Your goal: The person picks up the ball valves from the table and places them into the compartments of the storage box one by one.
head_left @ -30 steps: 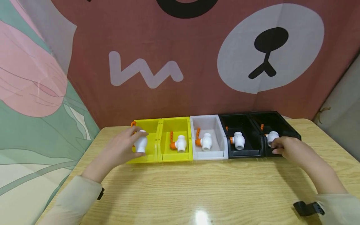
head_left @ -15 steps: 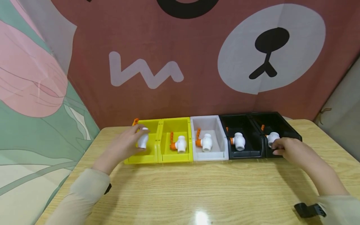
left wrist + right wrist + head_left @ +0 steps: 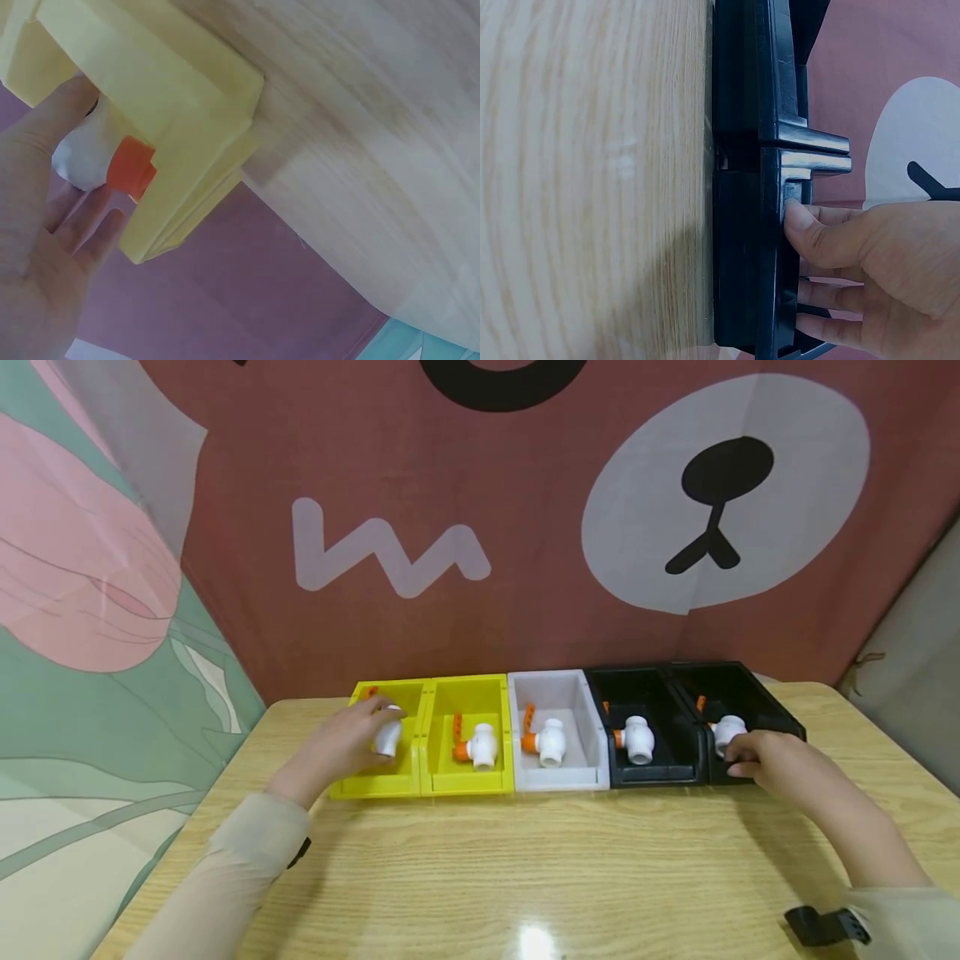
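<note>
My left hand (image 3: 341, 745) holds a white ball valve (image 3: 388, 737) with an orange handle, low in the leftmost yellow bin (image 3: 347, 789). In the left wrist view its thumb and fingers stand around the white valve body (image 3: 82, 154), with the orange collar (image 3: 129, 165) next to the bin wall. My right hand (image 3: 780, 764) reaches into the rightmost black bin (image 3: 783, 714), its thumb and fingertips at a second white ball valve (image 3: 727, 731). The right wrist view shows that thumb at the bin's front lip; the wall hides the valve there.
Between the hands, a second yellow bin (image 3: 468, 783), a white bin (image 3: 558, 777) and another black bin (image 3: 660, 770) stand side by side, each with a similar valve lying in it. The row is on a wooden table (image 3: 480, 868) before a printed cloth (image 3: 525, 627).
My left hand has moved to the right and lowered its ball valve into the leftmost yellow bin; the orange handle now sits below the back rim. My right hand has stayed in place.
</note>
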Demonstrator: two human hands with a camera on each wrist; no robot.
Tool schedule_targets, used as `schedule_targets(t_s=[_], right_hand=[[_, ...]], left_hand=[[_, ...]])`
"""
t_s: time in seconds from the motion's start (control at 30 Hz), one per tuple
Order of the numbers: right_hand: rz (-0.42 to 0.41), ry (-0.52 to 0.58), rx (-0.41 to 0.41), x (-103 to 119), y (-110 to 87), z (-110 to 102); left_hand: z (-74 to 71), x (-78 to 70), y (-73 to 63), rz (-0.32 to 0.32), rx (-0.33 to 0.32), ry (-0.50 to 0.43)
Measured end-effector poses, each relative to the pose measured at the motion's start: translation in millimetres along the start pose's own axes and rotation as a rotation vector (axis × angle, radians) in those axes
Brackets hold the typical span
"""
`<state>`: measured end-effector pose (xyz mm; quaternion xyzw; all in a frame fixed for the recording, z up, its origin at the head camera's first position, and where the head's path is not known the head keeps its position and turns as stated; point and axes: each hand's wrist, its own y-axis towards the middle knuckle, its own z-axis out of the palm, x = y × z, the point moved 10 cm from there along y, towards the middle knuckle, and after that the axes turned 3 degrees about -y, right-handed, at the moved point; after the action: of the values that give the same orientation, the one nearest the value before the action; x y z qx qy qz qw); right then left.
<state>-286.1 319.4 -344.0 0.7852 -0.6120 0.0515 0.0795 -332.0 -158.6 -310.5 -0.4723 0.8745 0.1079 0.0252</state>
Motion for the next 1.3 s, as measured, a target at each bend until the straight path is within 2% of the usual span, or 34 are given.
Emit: schedule_targets(t_s=[0.23,0.47,0.63,0.87,1.3], right_hand=[[-0.002,-0.001,0.0,-1.3,-0.4,1.5],[0.002,-0.001,0.012,-0.9,-0.7,2.8],[-0.007,0.001,-0.007,0.8,-1.3,1.1],[0.007,0.007,-0.003,1.0,-1.9,-0.2],[0.018,0.005,0.009,0.7,-2.2,0.1]], left_hand=[[11.9,5.6,5.9,-0.056,0.11,-0.05],[21.6,8.5,10.4,-0.109,0.163,-0.058],[26.3,10.4,12.5,-0.116,0.178,-0.054],[31.7,8.0,14.3,-0.066,0.193,-0.042],[38.5,8.7,15.5,-0.102,0.231,-0.029]])
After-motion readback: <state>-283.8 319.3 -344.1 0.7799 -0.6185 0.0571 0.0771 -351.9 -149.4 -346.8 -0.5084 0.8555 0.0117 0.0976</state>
